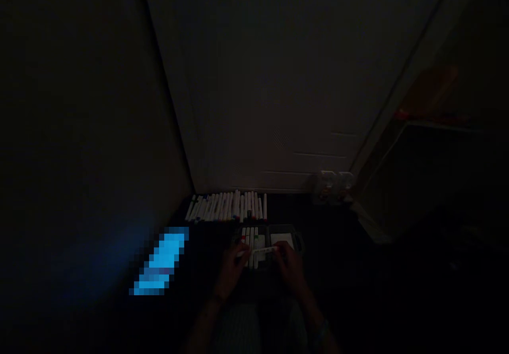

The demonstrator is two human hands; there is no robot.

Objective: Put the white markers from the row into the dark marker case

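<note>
A white marker (262, 249) lies crosswise between my two hands, above an open clear plastic case (300, 242). My left hand (234, 258) pinches its left end, and my right hand (287, 256) grips the right end. Inside the case's left half, several white markers (249, 233) stand side by side, some with red or green bands. A white card or paper (281, 239) rests in the right half. Behind the case, a long row of white markers (222, 205) lies on the dark surface. The scene is very dim, so finger details are faint.
To the left glows a pixelated blue screen (161, 264). Two small clear containers (334, 184) stand at the back right against the pale panel (270, 105). Farther right, a shelf edge (437, 126) carries an orange object (431, 89).
</note>
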